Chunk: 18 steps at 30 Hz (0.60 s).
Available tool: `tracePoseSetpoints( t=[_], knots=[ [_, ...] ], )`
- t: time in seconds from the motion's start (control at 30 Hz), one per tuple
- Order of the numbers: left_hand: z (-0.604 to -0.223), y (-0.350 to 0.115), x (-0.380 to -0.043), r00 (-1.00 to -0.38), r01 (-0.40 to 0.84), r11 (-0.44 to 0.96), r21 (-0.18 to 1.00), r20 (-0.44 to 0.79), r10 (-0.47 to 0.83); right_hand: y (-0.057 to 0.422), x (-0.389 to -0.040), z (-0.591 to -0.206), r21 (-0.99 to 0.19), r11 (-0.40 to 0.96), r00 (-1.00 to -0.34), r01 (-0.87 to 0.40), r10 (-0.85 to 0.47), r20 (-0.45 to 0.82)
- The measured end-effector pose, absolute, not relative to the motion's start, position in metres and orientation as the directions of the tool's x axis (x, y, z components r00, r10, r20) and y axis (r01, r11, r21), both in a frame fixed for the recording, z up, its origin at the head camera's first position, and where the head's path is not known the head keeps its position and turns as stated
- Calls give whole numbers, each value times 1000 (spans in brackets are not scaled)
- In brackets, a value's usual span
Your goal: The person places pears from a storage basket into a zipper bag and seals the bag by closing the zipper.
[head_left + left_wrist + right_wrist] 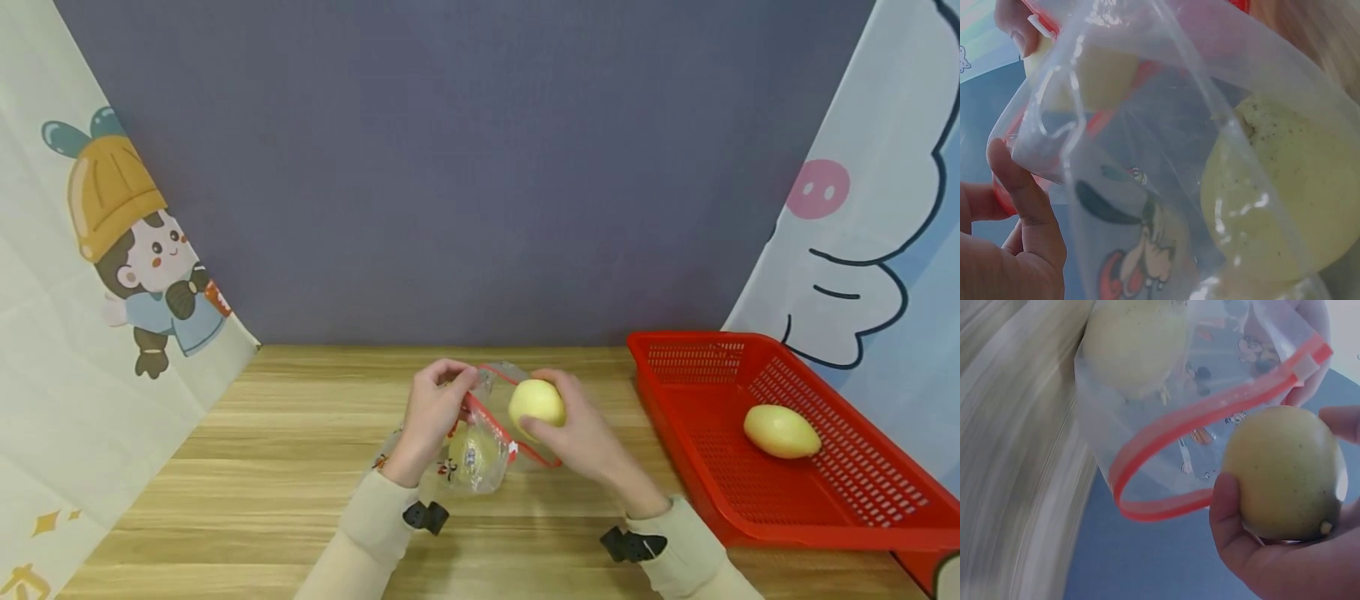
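Note:
My left hand (pixel 429 417) pinches the edge of a clear zip bag (pixel 1100 419) at its red zip strip (pixel 1172 428), and the mouth of the bag gapes. Cartoon prints cover the plastic. Inside the bag lies a pale yellow pear (pixel 1285 194), seen through the film. My right hand (pixel 588 437) grips another pale yellow pear (pixel 536 402) with fingers and thumb around it, right at the bag's mouth. In the right wrist view this pear shows small dark specks and a stem nub. A white slider (pixel 513 450) sits on the zip strip.
A red plastic basket (pixel 832 535) with perforated sides stands on the right of the wooden table (pixel 285 467). It contains one more yellow pear (pixel 782 432). A grey-blue panel (pixel 480 167) rises behind the table, with cartoon-printed cloths on both sides.

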<state>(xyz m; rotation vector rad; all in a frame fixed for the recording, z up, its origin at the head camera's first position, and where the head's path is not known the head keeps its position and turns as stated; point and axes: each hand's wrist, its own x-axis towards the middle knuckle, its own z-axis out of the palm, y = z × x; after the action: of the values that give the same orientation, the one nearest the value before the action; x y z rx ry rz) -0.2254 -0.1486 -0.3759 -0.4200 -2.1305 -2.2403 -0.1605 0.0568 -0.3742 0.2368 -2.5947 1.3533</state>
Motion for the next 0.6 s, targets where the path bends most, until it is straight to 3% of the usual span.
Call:
tracePoseSetpoints(
  t=[0.33,0.6],
  knots=[
    [-376,-148,-226,-965,203,-74,976,212,155,43,-163,-378,-769,613,-972,-181,10,237],
    [-374,-150,-225,-967,203,-84,976,213,141,40,-163,-376,-800,554,-956,-231,25,294]
  ],
)
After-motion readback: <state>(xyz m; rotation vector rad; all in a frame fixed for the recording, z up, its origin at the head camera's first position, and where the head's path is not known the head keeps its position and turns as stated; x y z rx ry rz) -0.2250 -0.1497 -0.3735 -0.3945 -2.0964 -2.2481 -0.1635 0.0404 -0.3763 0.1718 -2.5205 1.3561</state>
